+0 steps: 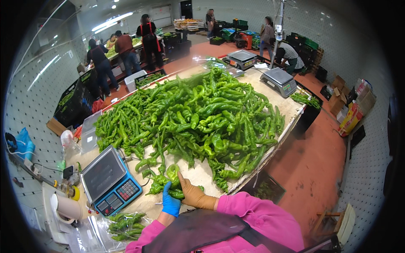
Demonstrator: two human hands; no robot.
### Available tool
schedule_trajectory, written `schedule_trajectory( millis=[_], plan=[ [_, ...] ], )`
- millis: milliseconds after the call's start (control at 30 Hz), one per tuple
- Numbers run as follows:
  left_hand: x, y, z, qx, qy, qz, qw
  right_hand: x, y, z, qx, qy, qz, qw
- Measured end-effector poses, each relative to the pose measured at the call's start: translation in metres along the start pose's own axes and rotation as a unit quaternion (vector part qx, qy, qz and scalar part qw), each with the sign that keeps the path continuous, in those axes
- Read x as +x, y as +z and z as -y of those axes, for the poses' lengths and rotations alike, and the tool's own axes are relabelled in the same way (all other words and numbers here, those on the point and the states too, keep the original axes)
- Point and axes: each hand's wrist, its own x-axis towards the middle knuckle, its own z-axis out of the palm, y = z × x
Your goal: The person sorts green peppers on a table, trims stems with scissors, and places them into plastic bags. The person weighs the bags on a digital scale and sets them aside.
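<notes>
- Your left hand in a bright blue glove (171,203) is closed round a small bunch of glossy green peppers (158,185), just on the near side of the heap.
- Your right hand in a tan-brown glove (195,194) is closed on the same bunch, beside the left one, a digit lying against a pale green, blunt pepper (172,172); its other fingers are hidden.
- The large heap of long, wrinkled green peppers (198,109) covers the middle of the beige-topped desk (257,80) in front of you.
- Near the heap's left front edge you have a blue electronic scale with a dark square plate (112,181).
- Nearer you than the heap, to its left, lies a clear plastic bag with green peppers (126,227).
- Beyond the heap's far right edge stand a grey scale with a metal plate (279,80) and, farther off, a second metal-topped scale (241,58).
- Well behind the heap, to its left, a person in black with red straps (148,40) stands with their back to you.
</notes>
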Motion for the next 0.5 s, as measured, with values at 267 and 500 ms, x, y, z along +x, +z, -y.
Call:
schedule_trajectory(
  millis=[267, 500],
  plan=[
    [-0.014, 0.004, 0.001, -0.008, 0.011, -0.019, 1.0, 0.007, -0.009, -0.003, 0.047, -0.017, 0.048, 0.998],
    [-0.015, 0.0, -0.003, -0.021, 0.004, -0.003, 1.0, 0.009, -0.009, -0.009, 0.097, -0.055, 0.073, 0.991]
  ],
)
